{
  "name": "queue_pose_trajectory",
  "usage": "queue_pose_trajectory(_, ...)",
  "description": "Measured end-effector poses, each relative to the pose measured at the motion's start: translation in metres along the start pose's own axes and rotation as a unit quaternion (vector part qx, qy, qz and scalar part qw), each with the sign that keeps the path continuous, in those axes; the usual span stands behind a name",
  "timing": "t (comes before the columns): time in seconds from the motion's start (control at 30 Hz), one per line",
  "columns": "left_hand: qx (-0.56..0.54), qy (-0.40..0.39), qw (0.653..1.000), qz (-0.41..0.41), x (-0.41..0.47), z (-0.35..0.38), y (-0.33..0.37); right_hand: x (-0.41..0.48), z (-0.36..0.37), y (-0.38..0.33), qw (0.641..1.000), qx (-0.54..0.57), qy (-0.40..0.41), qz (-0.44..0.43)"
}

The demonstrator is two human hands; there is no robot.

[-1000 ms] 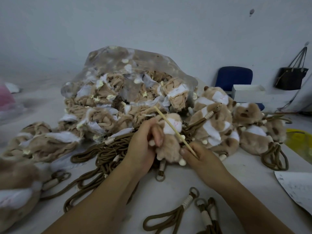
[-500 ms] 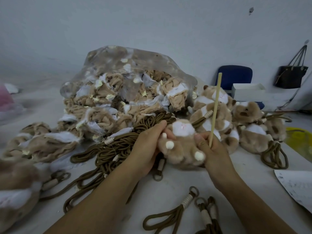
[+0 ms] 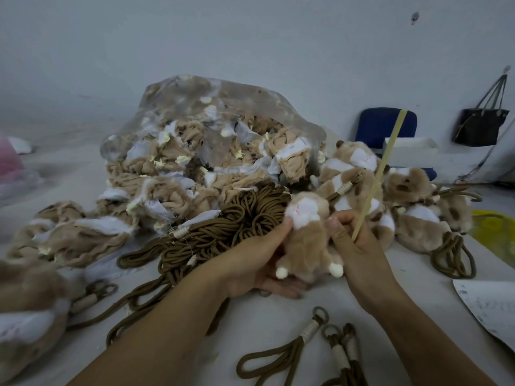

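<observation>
Left hand point(image 3: 250, 264) cupped palm-up, right hand point(image 3: 359, 247) curled beside it.

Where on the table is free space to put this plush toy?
Bare table: between the left forearm and right forearm, before the loose cord loops, and between that forearm and the paper sheet. Crowded beyond the plush toy: cord pile, bag, finished toys.

The plush toy point(image 3: 306, 238) was tan with a white patch, faintly pink at its middle, and white paw tips; the stick point(image 3: 376, 185) was pale yellow. The coiled cords point(image 3: 245, 215) were dark brown with cream bands, on a pale grey table point(image 3: 278, 319). Behind stood a dark blue chair point(image 3: 381, 123) and a black bag point(image 3: 479, 129).
</observation>
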State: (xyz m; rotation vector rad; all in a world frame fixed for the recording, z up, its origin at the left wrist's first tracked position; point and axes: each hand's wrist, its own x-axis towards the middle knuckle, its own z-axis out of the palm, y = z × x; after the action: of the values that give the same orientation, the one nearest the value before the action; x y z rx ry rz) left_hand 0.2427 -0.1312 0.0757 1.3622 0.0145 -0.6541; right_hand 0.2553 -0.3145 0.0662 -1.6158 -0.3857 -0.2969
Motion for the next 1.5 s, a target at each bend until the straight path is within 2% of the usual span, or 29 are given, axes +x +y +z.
queue_pose_trajectory(0.1, -0.151, 0.017, 0.987, 0.045, 0.005, 0.007, 0.001, 0.0, 0.001, 0.001, 1.0, 0.004, -0.012, 0.002)
queue_pose_trajectory(0.23, -0.223, 0.06, 0.968, 0.101, 0.008, 0.005, 0.007, 0.002, 0.0, 0.005, 1.0, -0.005, -0.007, 0.005)
queue_pose_trajectory(0.5, -0.162, 0.07, 0.964, 0.2, 0.006, 0.005, 0.006, 0.002, 0.0, 0.007, 1.0, -0.004, 0.025, 0.013)
queue_pose_trajectory(0.77, -0.117, 0.11, 0.975, 0.155, 0.006, 0.008, 0.005, 0.003, 0.003, 0.011, 0.999, -0.014, 0.024, 0.029)
queue_pose_trajectory(0.9, -0.11, 0.086, 0.97, 0.199, 0.004, 0.008, 0.006, 0.005, 0.001, 0.015, 0.997, 0.011, 0.036, 0.063)
queue_pose_trajectory(1.0, -0.055, 0.058, 0.965, 0.249, 0.003, 0.01, 0.004, 0.007, -0.004, 0.019, 0.992, 0.062, 0.002, 0.106)
queue_pose_trajectory(1.07, 0.087, 0.085, 0.948, 0.294, 0.001, 0.01, 0.001, 0.005, -0.009, 0.021, 0.985, 0.1, -0.021, 0.139)
queue_pose_trajectory(1.13, 0.28, 0.095, 0.895, 0.334, 0.002, 0.009, -0.004, 0.002, -0.013, 0.022, 0.978, 0.114, -0.041, 0.17)
queue_pose_trajectory(1.2, 0.398, 0.095, 0.846, 0.342, 0.003, 0.008, -0.007, 0.002, -0.013, 0.022, 0.979, 0.111, -0.047, 0.166)
queue_pose_trajectory(1.23, 0.415, 0.103, 0.839, 0.336, 0.003, 0.009, -0.007, 0.003, -0.013, 0.019, 0.98, 0.109, -0.042, 0.159)
queue_pose_trajectory(1.3, 0.403, 0.104, 0.851, 0.322, 0.002, 0.007, -0.005, 0.006, -0.011, 0.013, 0.987, 0.098, -0.023, 0.129)
queue_pose_trajectory(1.43, 0.348, 0.038, 0.872, 0.341, -0.004, 0.008, 0.004, 0.008, -0.009, 0.005, 0.995, 0.076, 0.01, 0.061)
queue_pose_trajectory(1.5, 0.291, 0.064, 0.89, 0.345, -0.005, 0.009, 0.009, 0.009, -0.008, 0.001, 0.997, 0.062, 0.019, 0.04)
